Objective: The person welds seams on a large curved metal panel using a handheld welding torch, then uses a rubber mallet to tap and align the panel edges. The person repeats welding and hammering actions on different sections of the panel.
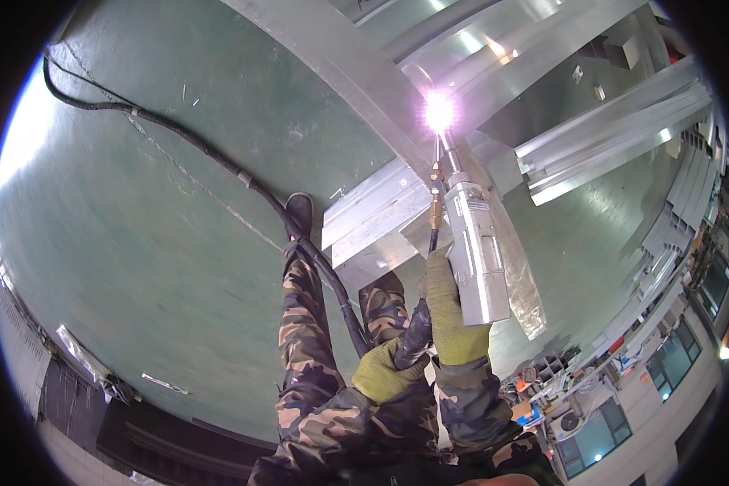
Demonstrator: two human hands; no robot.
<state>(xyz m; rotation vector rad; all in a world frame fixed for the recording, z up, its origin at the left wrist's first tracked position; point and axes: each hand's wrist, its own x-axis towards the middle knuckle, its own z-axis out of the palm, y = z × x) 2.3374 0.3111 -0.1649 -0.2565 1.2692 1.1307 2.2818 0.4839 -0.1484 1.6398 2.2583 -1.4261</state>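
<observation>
My right hand (455, 334), in a yellow-green work glove, is closed around the grip of a silver handheld laser welding gun (477, 255). A wire-feed tube with brass fittings (435, 209) runs along the gun's left side. At the nozzle tip a glaring pink-white weld spot (439, 114) hides the contact point on a sheet-metal frame (364, 67). Lower and to the left, my gloved left hand (383, 373) is wrapped around the thick black hose (416, 334) behind the gun.
The black cable (212, 152) trails across the green floor (188, 255) and over my left leg. Long metal profiles (370, 206) lie beneath the frame, with more profiles (613, 130) at right. A foil-like strip (525, 291) hangs beside the gun. Cluttered goods (540, 376) line the wall.
</observation>
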